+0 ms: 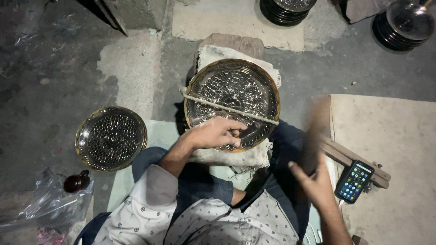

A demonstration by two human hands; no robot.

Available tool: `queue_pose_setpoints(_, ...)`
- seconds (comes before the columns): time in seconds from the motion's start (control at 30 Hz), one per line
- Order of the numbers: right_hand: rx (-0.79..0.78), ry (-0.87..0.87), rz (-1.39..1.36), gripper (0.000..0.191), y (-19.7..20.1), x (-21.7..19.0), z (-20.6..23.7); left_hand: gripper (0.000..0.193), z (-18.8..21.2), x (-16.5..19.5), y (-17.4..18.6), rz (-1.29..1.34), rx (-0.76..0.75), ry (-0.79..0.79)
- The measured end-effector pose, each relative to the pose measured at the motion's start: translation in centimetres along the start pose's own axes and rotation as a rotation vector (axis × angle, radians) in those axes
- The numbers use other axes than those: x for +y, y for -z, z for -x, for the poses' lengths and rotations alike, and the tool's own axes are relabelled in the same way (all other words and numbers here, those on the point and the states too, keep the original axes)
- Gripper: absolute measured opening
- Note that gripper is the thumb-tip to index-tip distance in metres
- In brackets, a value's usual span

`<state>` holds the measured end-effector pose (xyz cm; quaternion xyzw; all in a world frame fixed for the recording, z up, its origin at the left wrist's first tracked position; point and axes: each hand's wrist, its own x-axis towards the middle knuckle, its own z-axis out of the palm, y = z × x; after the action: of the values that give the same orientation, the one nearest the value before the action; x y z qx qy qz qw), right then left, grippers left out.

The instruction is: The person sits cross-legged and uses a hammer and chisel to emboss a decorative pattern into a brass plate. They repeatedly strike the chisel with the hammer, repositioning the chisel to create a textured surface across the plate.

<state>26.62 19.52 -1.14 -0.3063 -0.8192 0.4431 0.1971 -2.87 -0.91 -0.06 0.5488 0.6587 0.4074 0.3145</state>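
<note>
My left hand (217, 132) lies knuckles up on the lower rim of a round hammered metal plate (232, 97), fingers curled tight around a small dark tool whose tip meets the plate surface; the tool itself is mostly hidden under my fingers. My right hand (318, 183), at 4 o'clock from the plate, is closed around the handle of a hammer (314, 136), which rises toward 12 o'clock as a motion blur, so its head cannot be made out. The plate, brass-edged with a dimpled face, rests tilted on a pale cloth pad (236, 156) over a wooden block (236, 44), straight ahead of my lap. A light cord (227, 108) crosses the plate from 9 o'clock to 4 o'clock.

A second dimpled plate (111, 138) lies flat on the concrete floor (54, 81) at 9 o'clock, well apart from the first. A small dark bottle (76, 181) and a clear plastic bag (41, 208) sit at 8 o'clock. A phone (354, 181) with a lit screen leans on wooden sticks (349, 156) at 3 o'clock, on a tan mat (390, 136). Two stacks of dark dishes (402, 25) stand at 12 and 1 o'clock. The light is dim.
</note>
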Motion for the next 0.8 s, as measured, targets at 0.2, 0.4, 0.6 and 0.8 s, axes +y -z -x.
queue_pose_setpoints(0.2, -0.128, -0.029, 0.164, 0.079, 0.1, -0.8, 0.4, 0.052, 0.0, 0.3, 0.1, -0.001, -0.001, 0.01)
queue_pose_setpoints(0.4, -0.204, -0.199, 0.382, 0.089, -0.1, -1.4, 1.4, 0.053, -0.1, 0.7, 0.2, 0.002, -0.031, 0.069)
queue_pose_setpoints(0.6, -0.249, -0.219, 0.667, 0.089, -0.1, -0.9, 1.8, 0.051, 0.0, 0.5, 0.3, 0.037, -0.049, 0.028)
queue_pose_setpoints(0.8, -0.212, -0.234, 0.611, 0.087, 0.2, 0.1, 2.0, 0.052, 0.0, 0.4, 0.2, 0.05, -0.051, 0.019)
